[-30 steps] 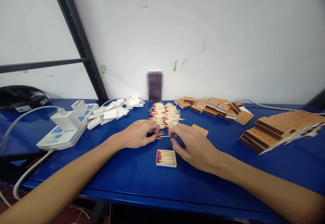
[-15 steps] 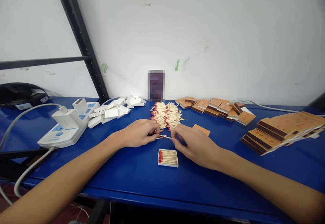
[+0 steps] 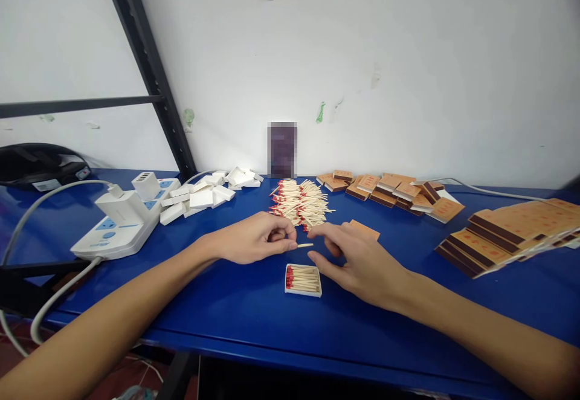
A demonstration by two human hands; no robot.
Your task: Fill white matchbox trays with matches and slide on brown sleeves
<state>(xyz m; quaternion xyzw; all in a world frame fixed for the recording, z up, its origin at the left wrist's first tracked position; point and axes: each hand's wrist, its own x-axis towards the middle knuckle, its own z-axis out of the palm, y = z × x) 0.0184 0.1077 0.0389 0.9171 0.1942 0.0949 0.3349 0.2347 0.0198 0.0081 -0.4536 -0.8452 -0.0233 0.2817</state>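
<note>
My left hand (image 3: 258,238) pinches matchsticks (image 3: 305,245) between thumb and fingertips; their pale ends point right, and I cannot tell how many there are. Thumb and index finger of my right hand (image 3: 347,254) are apart around those ends, with nothing held. Just below sits a small white matchbox tray (image 3: 304,295), filled with red-headed matches (image 3: 304,278) lying sideways, heads to the left. Beyond both hands spreads a heap of loose matches (image 3: 301,202). Behind my right hand lies a flat orange matchbox sleeve (image 3: 365,229), partly covered.
White trays (image 3: 202,197) are piled at the back left, beside a power strip (image 3: 122,237) with plugged-in adapters. Orange matchboxes (image 3: 392,191) lie at the back right, and stacked sleeves (image 3: 507,234) at the far right. A dark pixelated rectangle (image 3: 282,149) stands against the wall.
My right thumb and finger have parted and let go of the matchstick they pinched. My left hand now holds matchsticks, pale ends pointing right. The view has shifted slightly.
</note>
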